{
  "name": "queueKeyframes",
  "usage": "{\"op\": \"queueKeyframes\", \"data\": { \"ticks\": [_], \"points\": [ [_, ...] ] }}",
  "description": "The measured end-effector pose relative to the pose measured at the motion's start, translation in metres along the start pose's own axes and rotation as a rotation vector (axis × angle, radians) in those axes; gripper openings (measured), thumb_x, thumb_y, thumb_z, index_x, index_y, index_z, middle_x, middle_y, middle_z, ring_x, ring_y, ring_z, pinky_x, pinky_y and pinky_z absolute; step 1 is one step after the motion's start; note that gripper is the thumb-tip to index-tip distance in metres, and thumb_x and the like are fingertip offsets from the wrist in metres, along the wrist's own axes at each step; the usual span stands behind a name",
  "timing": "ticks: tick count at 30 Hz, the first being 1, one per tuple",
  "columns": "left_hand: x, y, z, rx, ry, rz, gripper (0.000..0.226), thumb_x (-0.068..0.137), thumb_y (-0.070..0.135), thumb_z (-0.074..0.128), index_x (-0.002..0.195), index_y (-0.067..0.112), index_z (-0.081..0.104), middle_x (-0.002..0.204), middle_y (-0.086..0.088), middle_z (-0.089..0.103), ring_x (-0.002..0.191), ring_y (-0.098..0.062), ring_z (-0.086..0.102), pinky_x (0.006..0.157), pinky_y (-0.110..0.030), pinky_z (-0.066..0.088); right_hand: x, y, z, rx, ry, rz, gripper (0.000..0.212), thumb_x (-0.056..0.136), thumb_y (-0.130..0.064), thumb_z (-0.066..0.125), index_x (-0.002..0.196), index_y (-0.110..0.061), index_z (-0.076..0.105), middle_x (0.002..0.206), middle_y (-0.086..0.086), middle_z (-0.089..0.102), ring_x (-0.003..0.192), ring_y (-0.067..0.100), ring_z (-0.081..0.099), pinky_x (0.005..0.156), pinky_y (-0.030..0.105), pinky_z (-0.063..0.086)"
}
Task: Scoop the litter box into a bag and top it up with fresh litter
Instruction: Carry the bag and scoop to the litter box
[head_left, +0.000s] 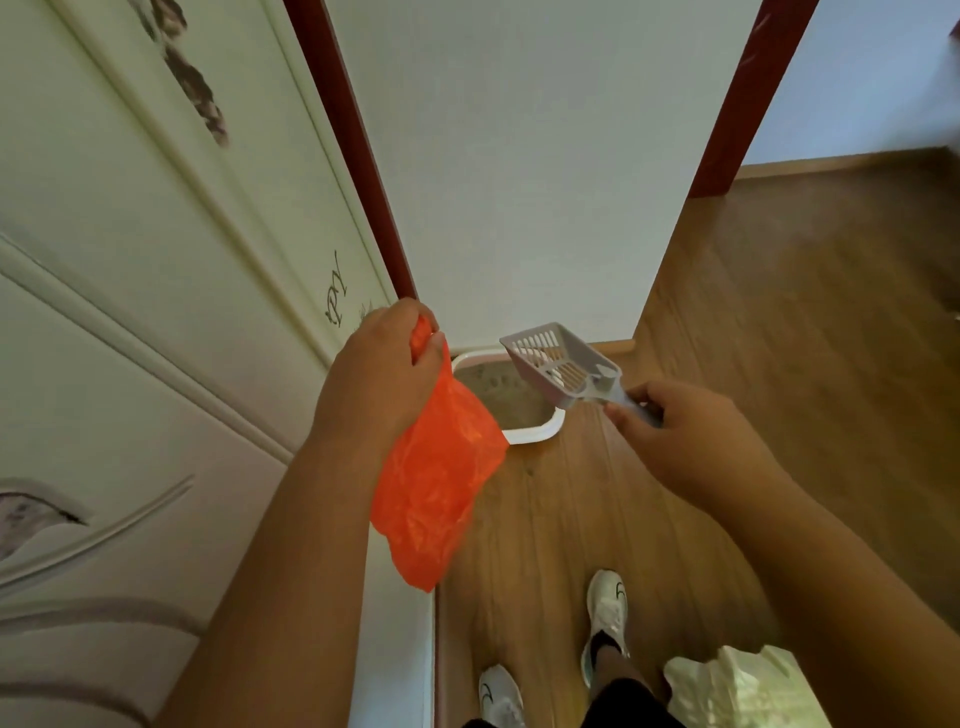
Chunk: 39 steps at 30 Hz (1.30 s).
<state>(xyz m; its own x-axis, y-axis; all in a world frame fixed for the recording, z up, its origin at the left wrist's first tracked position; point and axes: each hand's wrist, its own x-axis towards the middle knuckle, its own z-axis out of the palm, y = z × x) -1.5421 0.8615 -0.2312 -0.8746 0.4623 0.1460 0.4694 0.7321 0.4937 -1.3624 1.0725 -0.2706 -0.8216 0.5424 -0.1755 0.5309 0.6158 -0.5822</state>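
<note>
Above the wooden floor (727, 364), the left hand (384, 374) is gripping the crumpled orange plastic bag (431, 488) with curled fingers. To its right, the right hand (680, 431) is pinching the handle of the grey slotted plastic scoop (561, 364). Beyond both, the white-rimmed litter box (530, 431) is sitting against the far wall.

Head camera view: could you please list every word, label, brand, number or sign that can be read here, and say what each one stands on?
"PY", roughly: ornate dark lettering on the pale panelled door, at; the script is stylised, so the reading is uncertain.
Curved dark logo marks on the white shoes: a mark, not readable text.
Orange bag, litter scoop, litter box and pale bag: no legible text.
</note>
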Motion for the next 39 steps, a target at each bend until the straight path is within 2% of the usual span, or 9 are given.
{"op": "queueKeyframes", "data": {
  "ticks": [3,7,9,12,15,23,27,32,39],
  "points": [
    [0.022,0.004,0.002,0.031,0.012,-0.045,0.013,0.102,0.037,0.053,0.112,0.031,0.058,0.109,0.004,0.057,0.094,-0.016,0.056,0.082,-0.032,0.046,0.033,0.004,-0.005,-0.006,-0.030,-0.037,0.022,0.100,-0.047,0.053,0.096,-0.028,0.065,0.072,-0.011,0.063,0.062,0.006,0.059,0.055,0.022,0.042],
    [0.053,0.016,0.003,0.077,0.034,-0.117,0.015,0.103,0.036,0.054,0.114,0.028,0.059,0.112,0.002,0.059,0.098,-0.018,0.058,0.083,-0.033,0.045,0.080,0.007,-0.023,-0.010,-0.075,-0.109,0.026,0.101,-0.046,0.052,0.104,-0.026,0.067,0.074,-0.012,0.061,0.064,0.004,0.057,0.055,0.021,0.039],
    [0.066,0.023,0.004,0.085,0.059,-0.134,0.014,0.103,0.035,0.054,0.114,0.027,0.059,0.111,0.000,0.060,0.098,-0.019,0.059,0.084,-0.033,0.046,0.104,0.009,-0.034,0.009,-0.077,-0.141,0.028,0.101,-0.046,0.052,0.110,-0.026,0.068,0.078,-0.012,0.065,0.065,0.005,0.059,0.056,0.022,0.043],
    [0.082,0.031,0.009,0.084,0.117,-0.154,0.013,0.103,0.034,0.055,0.112,0.026,0.059,0.109,0.000,0.060,0.096,-0.018,0.059,0.085,-0.035,0.049,0.139,0.011,-0.044,-0.025,-0.106,-0.165,0.035,0.100,-0.048,0.052,0.117,-0.022,0.067,0.085,-0.009,0.067,0.068,0.005,0.060,0.060,0.021,0.045],
    [0.093,0.036,0.015,0.086,0.132,-0.186,0.014,0.103,0.033,0.055,0.114,0.026,0.060,0.109,0.001,0.060,0.096,-0.016,0.057,0.083,-0.031,0.044,0.164,0.009,-0.051,-0.066,-0.132,-0.186,0.038,0.100,-0.051,0.051,0.121,-0.022,0.065,0.093,-0.007,0.068,0.073,0.004,0.059,0.069,0.024,0.048],
    [0.119,0.024,0.028,0.110,0.104,-0.230,0.013,0.101,0.034,0.056,0.112,0.028,0.059,0.108,0.001,0.060,0.096,-0.016,0.057,0.083,-0.031,0.042,0.204,-0.003,-0.040,-0.076,-0.217,-0.211,0.035,0.101,-0.050,0.048,0.114,-0.023,0.065,0.083,-0.011,0.064,0.072,0.005,0.059,0.058,0.020,0.041],
    [0.141,0.012,0.041,0.086,0.088,-0.211,0.012,0.101,0.034,0.056,0.112,0.029,0.059,0.109,0.002,0.061,0.097,-0.017,0.058,0.086,-0.036,0.048,0.220,-0.007,-0.030,-0.064,-0.214,-0.179,0.033,0.100,-0.051,0.049,0.112,-0.024,0.065,0.078,-0.010,0.063,0.069,0.006,0.060,0.056,0.022,0.040],
    [0.183,-0.006,0.063,0.065,0.014,-0.167,0.012,0.102,0.037,0.053,0.112,0.032,0.057,0.106,0.006,0.058,0.090,-0.012,0.054,0.080,-0.031,0.043,0.243,-0.014,-0.016,-0.059,-0.180,-0.094,0.027,0.101,-0.046,0.052,0.105,-0.024,0.067,0.073,-0.009,0.062,0.063,0.007,0.058,0.053,0.021,0.036],
    [0.246,-0.030,0.077,0.020,-0.097,-0.069,0.013,0.103,0.036,0.053,0.113,0.030,0.059,0.111,0.003,0.057,0.096,-0.015,0.057,0.083,-0.030,0.042,0.280,-0.044,0.004,-0.069,-0.097,-0.030,0.036,0.100,-0.052,0.051,0.111,-0.024,0.068,0.073,-0.015,0.056,0.063,0.001,0.052,0.053,0.020,0.034]
  ]
}}
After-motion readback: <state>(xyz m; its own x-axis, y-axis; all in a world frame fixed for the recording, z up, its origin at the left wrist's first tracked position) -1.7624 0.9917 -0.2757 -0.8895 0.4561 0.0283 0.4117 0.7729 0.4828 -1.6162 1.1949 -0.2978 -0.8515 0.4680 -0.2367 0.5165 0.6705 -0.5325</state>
